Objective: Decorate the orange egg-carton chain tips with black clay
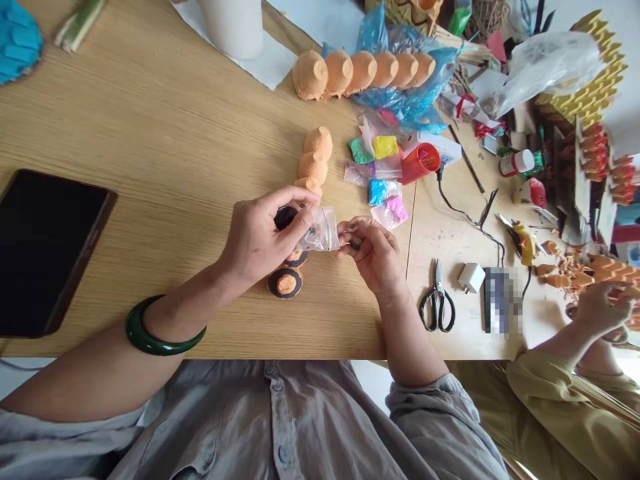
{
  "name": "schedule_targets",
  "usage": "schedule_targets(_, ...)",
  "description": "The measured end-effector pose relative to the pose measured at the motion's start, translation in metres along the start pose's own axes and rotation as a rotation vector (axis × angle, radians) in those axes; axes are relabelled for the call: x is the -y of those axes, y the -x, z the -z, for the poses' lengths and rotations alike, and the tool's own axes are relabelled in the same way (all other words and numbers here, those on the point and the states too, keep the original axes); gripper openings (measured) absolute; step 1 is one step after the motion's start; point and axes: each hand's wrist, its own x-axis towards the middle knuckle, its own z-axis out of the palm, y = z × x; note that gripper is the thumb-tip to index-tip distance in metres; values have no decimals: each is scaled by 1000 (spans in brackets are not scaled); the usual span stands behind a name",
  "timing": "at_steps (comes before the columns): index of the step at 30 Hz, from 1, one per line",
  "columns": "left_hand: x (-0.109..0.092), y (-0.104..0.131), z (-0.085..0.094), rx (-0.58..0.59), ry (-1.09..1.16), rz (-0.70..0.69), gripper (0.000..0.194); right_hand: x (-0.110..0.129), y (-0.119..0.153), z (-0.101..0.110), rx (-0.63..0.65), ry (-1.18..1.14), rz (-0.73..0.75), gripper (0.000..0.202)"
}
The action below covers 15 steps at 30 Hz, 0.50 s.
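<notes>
My left hand pinches a small clear plastic bag with soft black clay at its left end. My right hand is at the bag's right end, fingers curled together around a small dark lump. Beneath my left hand, a strip of orange egg-carton cups runs along the table, partly hidden by the hand and bag. Its nearest cup has a black ring around an orange centre.
Packets of coloured clay and a red cup lie beyond my right hand. Another orange cup strip is behind. Scissors and a white charger are right, a dark tablet left. A co-worker's hand shows far right.
</notes>
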Motion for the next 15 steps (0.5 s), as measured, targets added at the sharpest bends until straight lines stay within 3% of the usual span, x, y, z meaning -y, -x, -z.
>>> schedule_targets(4, 3, -2, 2, -32, -7, -8, 27, -3, -3, 4, -46, -26, -31, 45)
schedule_targets(9, 4, -2, 3, -27, -1, 29, 29, -6, -3, 9, -5, -78, -27, 42)
schedule_targets(15, 2, -1, 3, -29, -11, 31, 29, -3, -2, 11, -32, -79, -63, 7)
